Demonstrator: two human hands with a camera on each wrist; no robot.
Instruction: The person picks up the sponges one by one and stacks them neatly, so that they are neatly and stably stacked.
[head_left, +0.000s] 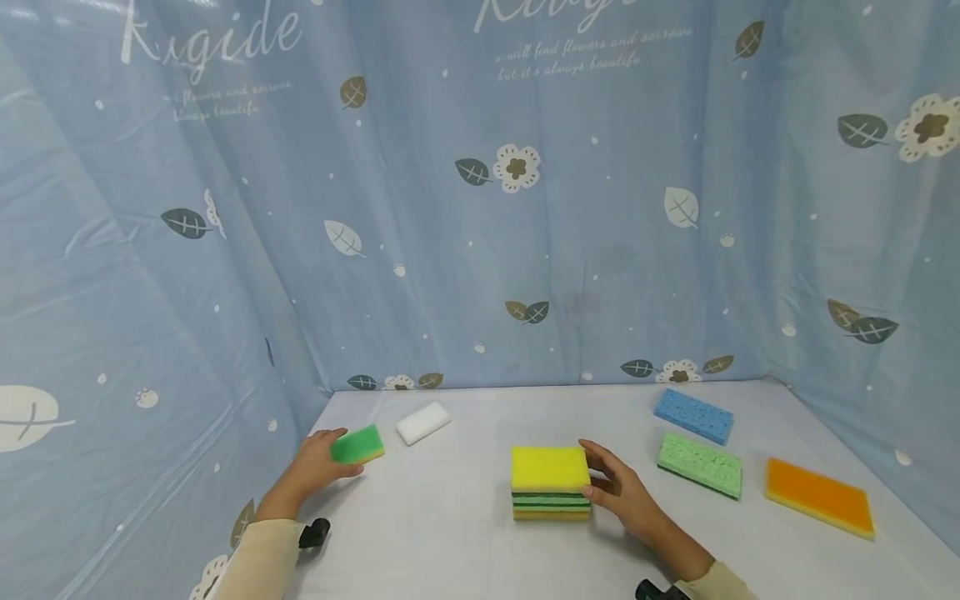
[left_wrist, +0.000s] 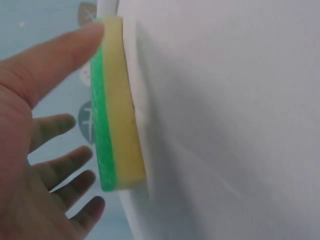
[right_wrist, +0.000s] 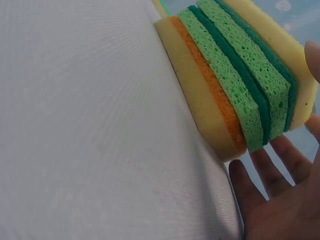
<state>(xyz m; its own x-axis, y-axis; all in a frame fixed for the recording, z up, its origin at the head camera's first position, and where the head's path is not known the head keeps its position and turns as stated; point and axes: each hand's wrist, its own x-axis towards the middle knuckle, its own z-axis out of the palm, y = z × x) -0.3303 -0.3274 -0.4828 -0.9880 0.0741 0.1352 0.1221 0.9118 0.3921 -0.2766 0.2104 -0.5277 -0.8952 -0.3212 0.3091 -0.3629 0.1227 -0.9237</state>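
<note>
On the left of the white table, a green and yellow sponge [head_left: 357, 445] lies with its green face up. My left hand [head_left: 321, 460] is around its left end, thumb right at the sponge's edge and the other fingers spread apart behind it, as the left wrist view shows. Near the middle stands a neat stack of sponges [head_left: 551, 471]: yellow on top, porous light green ones with dark green scouring layers between, an orange and yellow one [right_wrist: 200, 95] at the bottom. My right hand [head_left: 622, 492] reaches along the stack's right side, fingers loosely bent with fingertips close to its end.
A white sponge block [head_left: 423, 423] lies just right of the left hand's sponge. To the right are a blue sponge [head_left: 693, 416], a light green sponge [head_left: 701, 465] and an orange sponge [head_left: 819, 497]. A blue patterned curtain [head_left: 570, 250] closes off the table's back and sides.
</note>
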